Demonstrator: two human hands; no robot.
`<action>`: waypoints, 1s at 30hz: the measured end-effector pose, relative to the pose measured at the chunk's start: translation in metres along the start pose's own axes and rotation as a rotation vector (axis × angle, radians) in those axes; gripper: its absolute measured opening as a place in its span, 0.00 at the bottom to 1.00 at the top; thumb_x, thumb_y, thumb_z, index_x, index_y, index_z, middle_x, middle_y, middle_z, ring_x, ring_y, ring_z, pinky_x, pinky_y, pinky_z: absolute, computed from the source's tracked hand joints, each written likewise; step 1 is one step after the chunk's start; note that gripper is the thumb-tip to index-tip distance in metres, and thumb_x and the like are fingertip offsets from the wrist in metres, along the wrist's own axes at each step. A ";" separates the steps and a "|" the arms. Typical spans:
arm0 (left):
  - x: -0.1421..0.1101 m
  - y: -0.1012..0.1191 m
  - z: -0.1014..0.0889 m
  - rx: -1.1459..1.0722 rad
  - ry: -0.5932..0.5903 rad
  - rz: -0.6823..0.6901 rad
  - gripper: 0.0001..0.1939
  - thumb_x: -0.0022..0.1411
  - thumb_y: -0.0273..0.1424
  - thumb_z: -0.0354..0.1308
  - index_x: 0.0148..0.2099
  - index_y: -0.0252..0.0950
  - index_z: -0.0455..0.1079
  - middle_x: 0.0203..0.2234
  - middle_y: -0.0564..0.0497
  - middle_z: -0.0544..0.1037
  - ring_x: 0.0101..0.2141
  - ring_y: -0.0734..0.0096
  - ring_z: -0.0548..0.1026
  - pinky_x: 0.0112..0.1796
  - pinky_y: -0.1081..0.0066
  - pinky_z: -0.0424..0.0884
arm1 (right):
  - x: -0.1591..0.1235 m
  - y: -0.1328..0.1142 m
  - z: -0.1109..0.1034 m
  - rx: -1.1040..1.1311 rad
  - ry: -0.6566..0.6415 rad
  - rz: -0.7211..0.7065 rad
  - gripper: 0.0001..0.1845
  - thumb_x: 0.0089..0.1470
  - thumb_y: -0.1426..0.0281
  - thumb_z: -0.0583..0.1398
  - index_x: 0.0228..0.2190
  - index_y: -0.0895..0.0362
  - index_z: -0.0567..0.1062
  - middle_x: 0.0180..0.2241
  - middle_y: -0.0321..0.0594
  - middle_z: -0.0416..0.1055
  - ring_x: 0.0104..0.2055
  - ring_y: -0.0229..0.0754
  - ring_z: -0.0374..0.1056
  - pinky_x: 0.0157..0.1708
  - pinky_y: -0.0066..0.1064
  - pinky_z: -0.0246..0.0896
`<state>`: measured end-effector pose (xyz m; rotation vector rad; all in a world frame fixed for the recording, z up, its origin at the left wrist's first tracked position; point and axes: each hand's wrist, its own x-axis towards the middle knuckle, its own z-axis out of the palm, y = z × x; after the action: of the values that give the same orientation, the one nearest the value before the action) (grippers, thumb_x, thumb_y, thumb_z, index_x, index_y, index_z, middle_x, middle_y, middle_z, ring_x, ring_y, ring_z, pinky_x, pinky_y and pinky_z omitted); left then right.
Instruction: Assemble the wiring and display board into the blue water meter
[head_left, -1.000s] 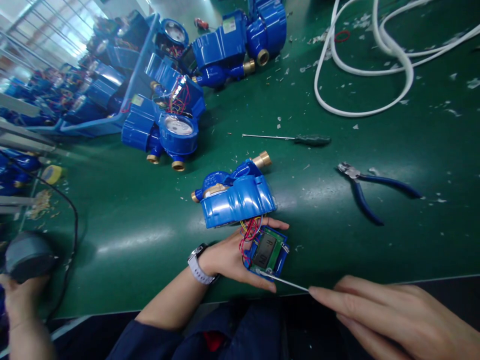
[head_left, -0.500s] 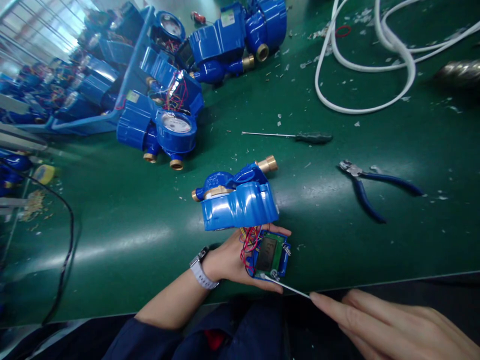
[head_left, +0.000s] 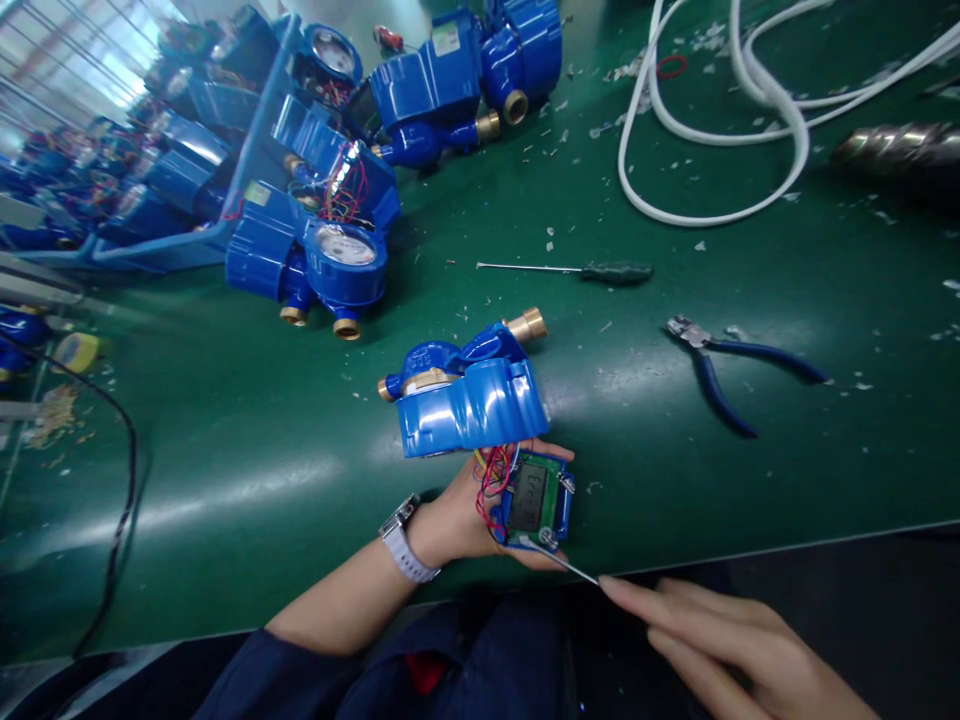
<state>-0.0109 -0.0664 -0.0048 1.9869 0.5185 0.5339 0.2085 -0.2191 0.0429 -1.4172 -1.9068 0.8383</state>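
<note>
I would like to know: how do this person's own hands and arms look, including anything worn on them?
Both hands are ungloved. Above the left hand, the wrist wears a watch with a pale lavender-grey strap. The forearm is bare up to a dark navy sleeve. The right hand shows no ring; its sleeve is out of view.

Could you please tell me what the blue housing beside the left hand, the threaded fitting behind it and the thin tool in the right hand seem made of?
Blue housing: probably glossy moulded plastic, given its smooth highlights.
Threaded fitting: likely brass, from its golden metallic colour.
Thin tool: shaft probably steel, from its silvery shine; any handle is hidden in the right hand.
</note>
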 end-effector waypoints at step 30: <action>0.004 0.006 -0.011 -0.155 -0.151 -0.093 0.46 0.39 0.51 0.72 0.58 0.38 0.64 0.52 0.40 0.71 0.52 0.52 0.70 0.57 0.52 0.62 | 0.036 -0.005 0.021 0.145 -0.371 -0.011 0.39 0.53 0.85 0.47 0.65 0.54 0.57 0.48 0.42 0.76 0.43 0.41 0.76 0.43 0.31 0.73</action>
<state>-0.0133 -0.0592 0.0062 1.8292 0.4596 0.3518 0.1806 -0.1878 0.0377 -1.2262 -2.0678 1.2791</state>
